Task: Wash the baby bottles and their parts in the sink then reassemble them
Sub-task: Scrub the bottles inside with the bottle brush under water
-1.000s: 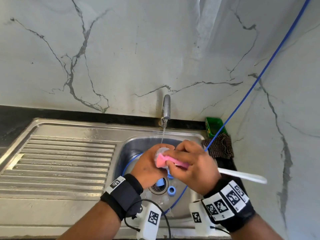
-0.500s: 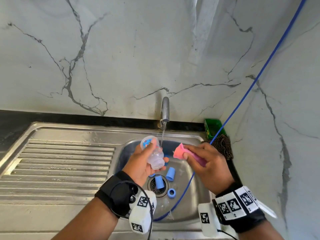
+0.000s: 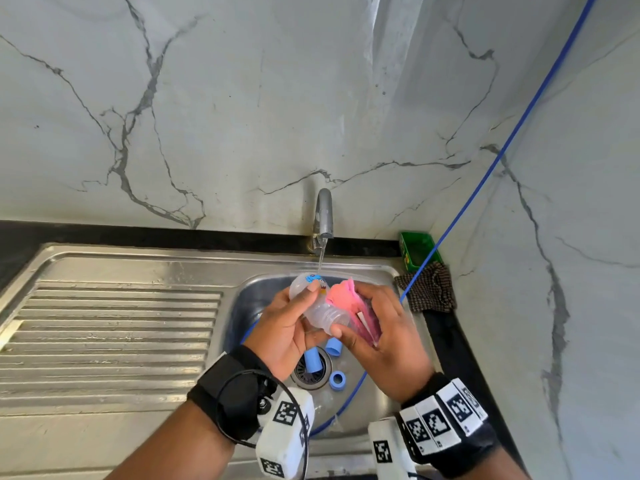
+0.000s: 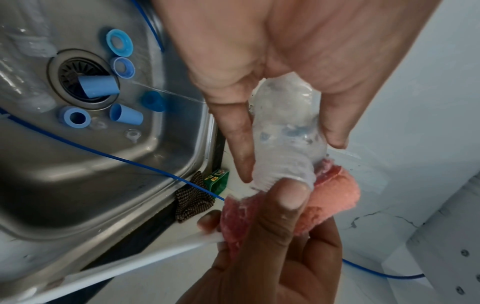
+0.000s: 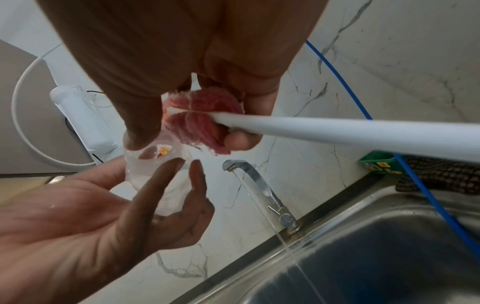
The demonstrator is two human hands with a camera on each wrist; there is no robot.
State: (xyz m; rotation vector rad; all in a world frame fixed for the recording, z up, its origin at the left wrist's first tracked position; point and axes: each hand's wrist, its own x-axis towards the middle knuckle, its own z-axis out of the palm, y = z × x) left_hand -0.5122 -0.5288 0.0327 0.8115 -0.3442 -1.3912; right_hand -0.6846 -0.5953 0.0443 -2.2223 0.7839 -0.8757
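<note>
1. Since half a second ago, both hands have closed together again over the basin: the right hand (image 3: pixel 384 336) has brought the pink sponge head of a white-handled bottle brush (image 3: pixel 341 299) back against the clear plastic baby bottle (image 3: pixel 320 306), which earlier stood apart from it.
2. Left hand (image 3: pixel 287 327): fingers and thumb curled round the bottle body, holding it tilted above the stainless steel sink (image 3: pixel 249 299), mouth toward the right hand.
3. Right hand: grips the brush at its sponge end, white handle (image 5: pixel 350 131) running back past the wrist; its thumb (image 4: pixel 288 197) presses on the bottle's threaded neck.
4. Whether the sponge has entered the mouth or only lies beside it cannot be told; the wrist views are blurred there.
5. Curved metal tap (image 3: pixel 323 213) runs a thin stream just behind the bottle.
6. On the basin floor, around the round drain strainer (image 4: pixel 78 76): several blue plastic caps and rings (image 4: pixel 100 86) and small clear parts.
7. A blue cable (image 3: pixel 485 171) crosses the basin; a green box (image 3: pixel 417 249) and a dark checked cloth (image 3: pixel 429 289) sit at the right corner.
</note>
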